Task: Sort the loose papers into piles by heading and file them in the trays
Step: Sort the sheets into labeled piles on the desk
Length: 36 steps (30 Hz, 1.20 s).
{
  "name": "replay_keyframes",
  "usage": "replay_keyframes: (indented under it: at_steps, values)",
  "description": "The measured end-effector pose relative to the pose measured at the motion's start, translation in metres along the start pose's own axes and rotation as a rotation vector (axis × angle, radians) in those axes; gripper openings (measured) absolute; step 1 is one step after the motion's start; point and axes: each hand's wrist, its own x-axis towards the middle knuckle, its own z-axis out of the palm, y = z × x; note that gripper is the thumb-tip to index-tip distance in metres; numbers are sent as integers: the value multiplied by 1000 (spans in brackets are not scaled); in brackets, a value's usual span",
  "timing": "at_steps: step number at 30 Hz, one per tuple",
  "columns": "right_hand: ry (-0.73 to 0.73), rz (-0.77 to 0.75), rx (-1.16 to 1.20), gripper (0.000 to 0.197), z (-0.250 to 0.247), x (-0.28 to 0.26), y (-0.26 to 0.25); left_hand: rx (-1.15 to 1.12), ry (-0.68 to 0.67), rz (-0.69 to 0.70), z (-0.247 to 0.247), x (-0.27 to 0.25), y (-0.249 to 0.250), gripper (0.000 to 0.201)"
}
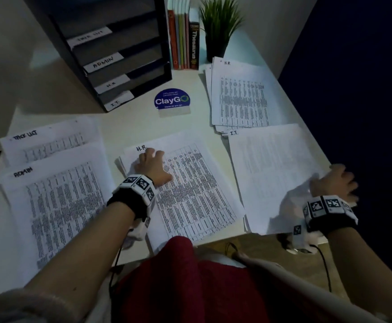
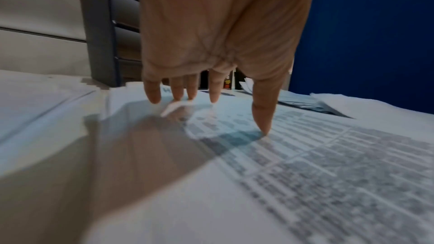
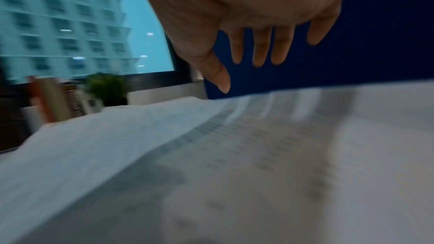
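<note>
Sorted piles lie on the desk in the head view: TASK LIST [image 1: 48, 141] at far left, ADMIN [image 1: 57, 206] in front of it, H.R. [image 1: 190, 187] in the middle, I.T. [image 1: 271, 173] on the right. A loose stack topped by an H.R. sheet [image 1: 239, 96] lies at the back right. The black tray rack [image 1: 111, 54] carries labels TASK LIST, ADMIN, H.R., I.T. My left hand [image 1: 157, 164] [image 2: 239, 116] rests with spread, straight fingers on the H.R. pile [image 2: 305, 173]. My right hand [image 1: 337, 180] [image 3: 244, 73] hovers with loose fingers over the I.T. pile's [image 3: 234, 155] right edge, holding nothing.
Upright books [image 1: 183, 38] and a potted plant [image 1: 220, 26] stand behind the loose stack. A blue ClayGo sticker [image 1: 172, 100] sits on the desk in front of the rack. The desk's right edge runs along a dark blue wall [image 1: 365, 89].
</note>
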Motion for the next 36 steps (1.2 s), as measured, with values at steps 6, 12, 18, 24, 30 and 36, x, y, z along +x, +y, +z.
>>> replay_keyframes:
  at_steps: [6, 12, 18, 24, 30, 36]
  values:
    - [-39, -463, 68, 44, 22, -54, -89, -124, 152, -245, -21, 7, -41, 102]
    - [-579, -1012, -152, 54, 79, -129, -164, -68, 195, -15, -25, 6, -56, 68]
    - [-479, -1177, -286, 86, 99, -157, -196, -91, 313, 136, -18, -8, -55, 50]
    - [-377, -1443, -501, 83, 105, -165, -213, -453, 310, 204, -16, -19, -54, 17]
    - [-428, -1375, -455, 81, 108, -163, -204, -769, 274, -26, -18, -20, -78, 36]
    - [-438, -1411, -441, 84, 112, -164, -203, -705, 385, -69, -19, -13, -79, 21]
